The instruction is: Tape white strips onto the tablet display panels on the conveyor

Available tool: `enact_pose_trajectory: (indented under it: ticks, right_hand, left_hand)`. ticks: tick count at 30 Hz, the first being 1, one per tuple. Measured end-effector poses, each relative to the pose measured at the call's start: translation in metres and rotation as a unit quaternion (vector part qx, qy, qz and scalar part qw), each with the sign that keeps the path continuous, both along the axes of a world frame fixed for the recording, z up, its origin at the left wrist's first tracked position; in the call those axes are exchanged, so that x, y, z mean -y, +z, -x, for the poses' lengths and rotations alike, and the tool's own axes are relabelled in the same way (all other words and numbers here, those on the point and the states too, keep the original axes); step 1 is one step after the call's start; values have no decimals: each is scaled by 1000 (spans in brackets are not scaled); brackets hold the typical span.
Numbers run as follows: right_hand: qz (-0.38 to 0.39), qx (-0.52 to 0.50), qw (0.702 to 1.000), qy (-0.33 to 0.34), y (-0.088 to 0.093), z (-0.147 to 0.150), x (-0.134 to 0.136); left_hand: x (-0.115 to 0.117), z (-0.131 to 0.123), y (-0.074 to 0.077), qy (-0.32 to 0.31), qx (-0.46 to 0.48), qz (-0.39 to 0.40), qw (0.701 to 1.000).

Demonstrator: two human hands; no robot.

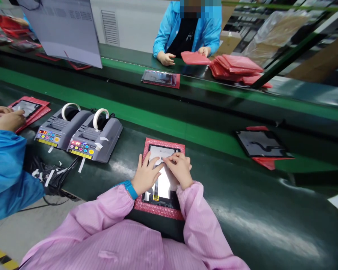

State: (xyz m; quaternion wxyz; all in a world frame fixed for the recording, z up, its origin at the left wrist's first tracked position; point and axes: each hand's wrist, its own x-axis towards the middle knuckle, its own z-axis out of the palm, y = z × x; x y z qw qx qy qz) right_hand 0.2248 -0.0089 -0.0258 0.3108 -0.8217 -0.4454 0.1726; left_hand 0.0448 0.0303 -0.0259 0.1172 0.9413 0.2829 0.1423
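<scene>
A flat display panel with a black border and a shiny, silvery back lies on a sheet of red bubble wrap in front of me. A dark ribbon strip with a yellow end piece runs along its lower left. My left hand rests on the panel's left side, palm down with fingers spread. Over the upper right part of the panel, my right hand has thumb and forefinger pinched together close to my left fingertips. Whatever sits in that pinch is too small to make out.
Two grey tape dispensers with lit buttons stand to the left, cables beneath. A co-worker's hands handle another panel beyond them. Another panel lies at right. Across the green belt, a person sits near stacked red pouches.
</scene>
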Motion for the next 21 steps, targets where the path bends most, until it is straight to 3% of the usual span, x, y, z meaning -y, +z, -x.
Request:
enact_pose_trajectory:
  ticks: [11,16,21]
  right_hand:
    - [-21,30,999,-9,-2,5,0]
    - [41,64,997,-19,6,8,-3]
    - [115,76,985,-101,6,-14,12]
  left_hand:
    - [1,-1,-2,-7,-7,-5,1000]
    - [1,0,-4,-22,-14,-3,1000]
    - [-1,1,-5,-25,-16,3,1000]
